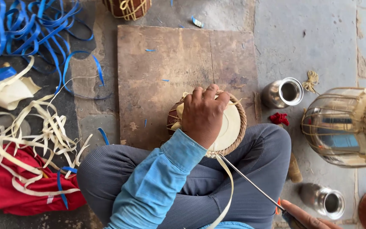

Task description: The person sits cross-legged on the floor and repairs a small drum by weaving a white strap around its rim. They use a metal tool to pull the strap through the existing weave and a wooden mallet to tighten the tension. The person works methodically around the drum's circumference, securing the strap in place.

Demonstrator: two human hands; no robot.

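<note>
Our left hand (203,114) grips the small drum (229,127), fingers curled over its far rim, at the wooden board (166,68)'s near edge. Right hand (306,217) pinches a thin metal rod (250,182); the cream head is rope-edged.

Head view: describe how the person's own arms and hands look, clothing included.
The left hand is bare, with no glove, ring or watch visible, and its arm wears a long light-blue sleeve with a cuff at the wrist. The right hand is also bare; only a part of it shows at the bottom edge, so its sleeve cannot be seen.
</note>
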